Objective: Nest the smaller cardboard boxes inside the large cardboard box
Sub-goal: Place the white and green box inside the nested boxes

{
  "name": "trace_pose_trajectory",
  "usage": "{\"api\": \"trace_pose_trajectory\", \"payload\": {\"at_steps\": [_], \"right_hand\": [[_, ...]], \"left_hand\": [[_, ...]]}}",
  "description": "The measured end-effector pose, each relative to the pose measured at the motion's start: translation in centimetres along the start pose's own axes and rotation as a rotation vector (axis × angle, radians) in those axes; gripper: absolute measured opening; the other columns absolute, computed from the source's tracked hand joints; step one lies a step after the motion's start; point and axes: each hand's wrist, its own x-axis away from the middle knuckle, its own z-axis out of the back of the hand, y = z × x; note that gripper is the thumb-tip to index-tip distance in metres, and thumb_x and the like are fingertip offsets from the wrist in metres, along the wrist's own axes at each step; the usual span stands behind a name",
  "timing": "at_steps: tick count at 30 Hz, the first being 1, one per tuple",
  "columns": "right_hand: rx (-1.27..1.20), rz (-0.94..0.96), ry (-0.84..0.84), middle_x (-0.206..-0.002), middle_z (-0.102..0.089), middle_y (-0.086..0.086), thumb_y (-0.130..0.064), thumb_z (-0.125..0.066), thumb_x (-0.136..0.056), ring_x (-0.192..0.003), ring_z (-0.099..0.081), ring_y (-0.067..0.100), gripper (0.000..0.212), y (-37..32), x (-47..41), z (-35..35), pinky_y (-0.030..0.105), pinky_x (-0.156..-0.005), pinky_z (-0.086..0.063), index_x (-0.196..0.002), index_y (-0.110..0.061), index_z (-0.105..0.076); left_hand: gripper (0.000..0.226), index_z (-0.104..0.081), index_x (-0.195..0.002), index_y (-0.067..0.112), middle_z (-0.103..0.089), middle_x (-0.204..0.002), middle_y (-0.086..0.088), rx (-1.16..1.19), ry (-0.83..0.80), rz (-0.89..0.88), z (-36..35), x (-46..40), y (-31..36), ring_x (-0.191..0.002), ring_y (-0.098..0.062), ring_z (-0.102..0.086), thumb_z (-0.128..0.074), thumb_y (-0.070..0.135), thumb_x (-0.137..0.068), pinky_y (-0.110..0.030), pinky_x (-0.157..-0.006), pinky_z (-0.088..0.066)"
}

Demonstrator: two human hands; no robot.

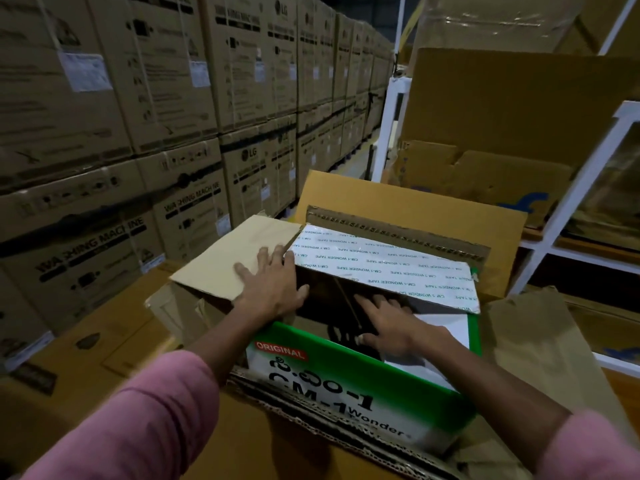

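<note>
A large brown cardboard box (412, 199) stands open in front of me, its flaps spread outward. Inside it sits a smaller green and white box (349, 386) printed "CM-1 Wonder", its far flap (384, 268) covered in tape print and leaning over the opening. My left hand (273, 285) lies flat with straight fingers on the pale left flap (228, 254), at the edge of the opening. My right hand (394, 327) reaches into the green box's dark inside, fingers spread and pressing down; what lies under it is hidden.
Tall stacks of washing machine cartons (149, 133) wall the left side. A white metal shelf rack (561, 209) with flattened cardboard (512, 112) stands at the right. The big box rests on other brown cartons (90, 355). A crumpled brown flap (530, 344) hangs at the right.
</note>
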Motion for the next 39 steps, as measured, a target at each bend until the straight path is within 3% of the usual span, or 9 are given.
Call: {"api": "trace_pose_trajectory", "payload": {"at_steps": [4,7,9,19,25,29,31,34,39], "right_hand": [[-0.095,-0.02,0.191,-0.157,-0.028,0.02,-0.046,-0.058,-0.098,-0.141,-0.033,0.045,0.085,0.1,0.0,2.6,0.057,-0.114,-0.03,-0.161,-0.026,-0.005],[-0.107,-0.044,0.396,-0.171,0.005,0.009,-0.047,-0.055,-0.1,-0.156,0.0,0.039,0.087,1.3,-1.0,4.8,0.061,-0.122,-0.009,-0.163,-0.027,0.001],[-0.081,-0.06,0.477,-0.171,0.011,0.005,-0.049,-0.053,-0.101,-0.157,0.01,0.032,0.084,2.5,-2.3,6.0,0.06,-0.122,-0.003,-0.163,-0.025,-0.002],[-0.017,-0.272,0.277,-0.172,0.01,-0.002,-0.062,-0.036,-0.102,-0.158,0.008,0.03,0.079,9.3,-6.6,4.6,0.073,-0.118,-0.003,-0.163,-0.023,-0.006],[0.054,-0.281,0.296,-0.171,-0.002,0.008,-0.055,-0.048,-0.1,-0.156,-0.002,0.039,0.077,7.5,-6.5,4.8,0.069,-0.119,-0.009,-0.161,-0.02,-0.017],[0.219,-0.038,0.353,-0.14,-0.052,0.019,-0.045,-0.048,-0.101,-0.129,-0.049,0.039,0.045,2.8,-4.2,2.5,0.053,-0.109,-0.04,-0.133,-0.014,-0.053],[0.13,0.134,0.098,-0.115,-0.066,0.015,-0.043,-0.048,-0.101,-0.1,-0.062,0.033,0.036,0.5,-2.8,1.5,0.043,-0.088,-0.053,-0.117,-0.015,-0.063],[0.123,0.145,-0.294,-0.098,-0.07,0.016,-0.041,-0.056,-0.099,-0.081,-0.066,0.032,0.035,-0.6,-1.1,1.3,0.041,-0.075,-0.058,-0.108,-0.011,-0.07],[0.232,0.103,0.006,-0.101,-0.065,0.014,-0.037,-0.053,-0.101,-0.087,-0.066,0.034,0.034,-2.7,2.9,6.6,0.035,-0.07,-0.049,-0.11,-0.009,-0.069]], "left_hand": [[0.043,-0.054,-0.124,0.015,-0.05,-0.128,-0.009,-0.002,0.398,-0.062,0.9,1.0,0.8,-0.118,-0.03,-0.043,-0.052,0.045,-0.094,-0.053,-0.092,-0.042],[0.033,-0.057,-0.117,0.019,-0.054,-0.126,-0.007,0.011,0.273,-0.131,1.0,0.9,2.1,-0.119,-0.029,-0.044,-0.047,0.044,-0.098,-0.052,-0.095,-0.041],[0.036,-0.056,-0.122,0.018,-0.054,-0.131,-0.009,0.083,0.123,-0.098,0.8,0.6,3.6,-0.126,-0.03,-0.043,-0.046,0.045,-0.1,-0.055,-0.1,-0.039],[0.051,-0.049,-0.141,0.015,-0.049,-0.143,-0.009,0.064,-0.107,-0.105,-2.3,0.3,5.4,-0.135,-0.032,-0.039,-0.047,0.045,-0.1,-0.057,-0.105,-0.039],[0.05,-0.047,-0.144,0.016,-0.05,-0.144,-0.008,0.105,-0.107,-0.109,-2.3,0.0,5.7,-0.134,-0.029,-0.042,-0.048,0.042,-0.101,-0.056,-0.108,-0.04],[0.041,-0.054,-0.134,0.016,-0.057,-0.134,-0.008,0.143,-0.095,-0.092,-2.6,-0.2,5.2,-0.124,-0.027,-0.05,-0.049,0.039,-0.101,-0.052,-0.105,-0.044],[0.034,-0.059,-0.126,0.017,-0.062,-0.124,-0.007,0.157,-0.089,-0.089,-2.7,-0.3,5.1,-0.114,-0.025,-0.056,-0.05,0.038,-0.101,-0.05,-0.099,-0.049],[0.027,-0.063,-0.115,0.018,-0.067,-0.109,-0.006,0.159,-0.086,-0.092,-2.8,-0.3,5.1,-0.095,-0.022,-0.061,-0.051,0.037,-0.1,-0.045,-0.088,-0.054],[0.021,-0.063,-0.103,0.019,-0.067,-0.1,-0.005,0.178,-0.071,-0.118,-2.5,0.1,5.3,-0.086,-0.024,-0.062,-0.051,0.035,-0.099,-0.04,-0.077,-0.054]]}}
